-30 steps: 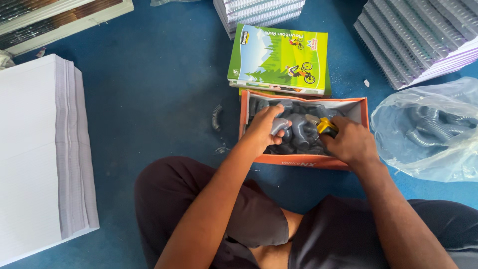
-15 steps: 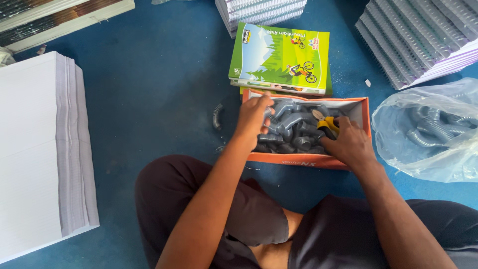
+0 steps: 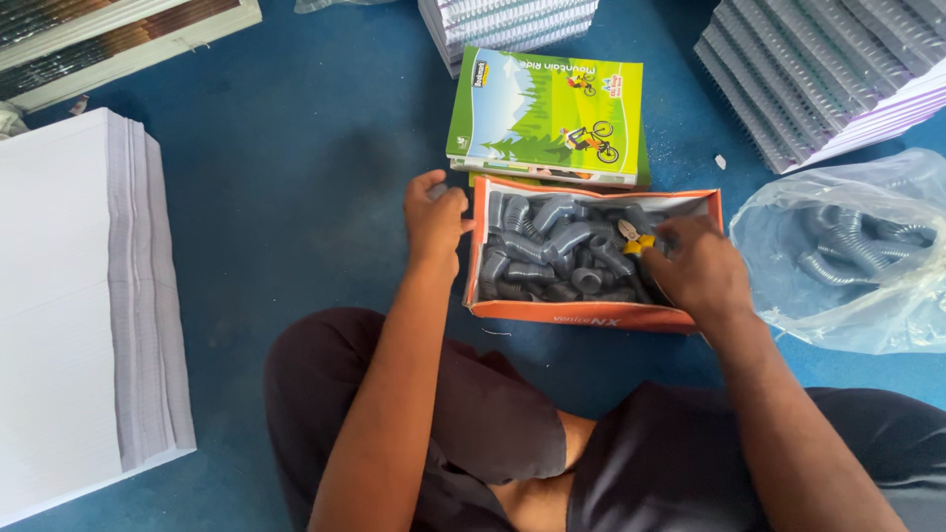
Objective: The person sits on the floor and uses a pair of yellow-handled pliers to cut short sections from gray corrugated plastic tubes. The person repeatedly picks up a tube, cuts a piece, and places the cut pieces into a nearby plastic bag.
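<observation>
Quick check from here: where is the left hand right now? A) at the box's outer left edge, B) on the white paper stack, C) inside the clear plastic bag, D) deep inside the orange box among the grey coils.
A: the left hand sits curled at the outer left wall of the orange box, outside the grey coils.

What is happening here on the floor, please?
A person sits cross-legged on a blue floor in front of an orange cardboard box filled with grey coil pieces. The left hand is closed at the box's left edge; whether it holds a piece cannot be told. The right hand rests inside the box on a small yellow-handled tool. Behind the box lies a stack of green-covered notebooks, a clear bag of more coils is at the right, and a white paper stack stands at the left.
</observation>
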